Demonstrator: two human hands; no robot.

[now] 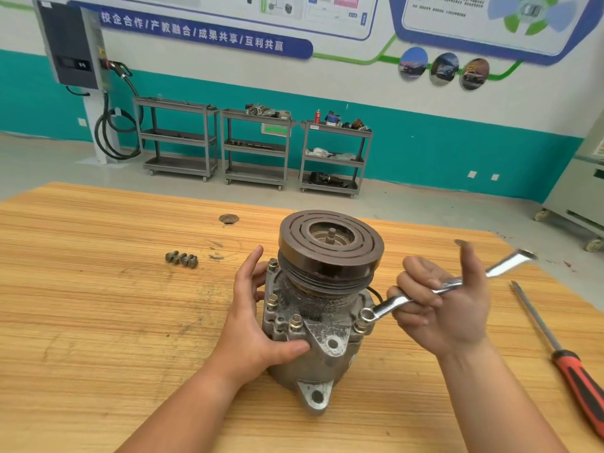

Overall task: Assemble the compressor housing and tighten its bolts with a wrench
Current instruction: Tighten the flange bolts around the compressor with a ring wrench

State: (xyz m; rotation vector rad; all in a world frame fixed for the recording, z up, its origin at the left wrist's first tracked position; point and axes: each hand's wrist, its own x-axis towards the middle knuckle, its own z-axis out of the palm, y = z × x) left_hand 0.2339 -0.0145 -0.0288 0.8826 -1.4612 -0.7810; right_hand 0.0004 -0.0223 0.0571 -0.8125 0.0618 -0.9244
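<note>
— Entry one, head view: the main piece?
— Grey cast-metal compressor housing (313,348) with dark grooved pulley (330,243), standing centre-front on the striped wooden table (98,289). Long axis vertical; pulley end and threaded shaft point up.
— Hands?
— Left hand (251,322): fingers spread flat against the housing's left side, thumb laid across the front. Right hand (438,305): curled round the shank of a chrome ring wrench (451,285), one finger raised.
— How does the wrench lie?
— Long axis low-left to high-right. Ring end at the hex bolt (360,325) on the right flange; seated or just above it, unclear. Far end blurred.
— Sundries?
— Loose dark bolts (181,259) left of the housing, apart from it. Red-and-black-handled screwdriver (559,358) at the table's right.
</note>
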